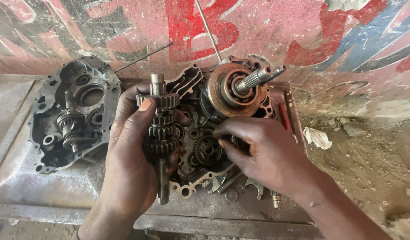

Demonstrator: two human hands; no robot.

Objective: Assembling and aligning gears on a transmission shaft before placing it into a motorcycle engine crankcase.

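Observation:
My left hand [133, 155] grips a greasy gear shaft [161, 129] upright, several gears stacked along it, its thumb across the top gear. Behind it lies an open engine crankcase [189, 84] on a metal tray. My right hand [262, 151] reaches into the case, fingers touching parts beside a dark gear [208, 150] seated inside. Above it a rusty round clutch hub [227, 91] with a splined shaft [258, 76] sticks out of the case.
A separate crankcase cover half [73, 111] with its own small shaft lies at the left on the metal tray [58, 186]. Loose washers and a shift fork [254, 186] sit below the case. A painted wall stands behind; dirt ground and crumpled paper [317, 137] lie right.

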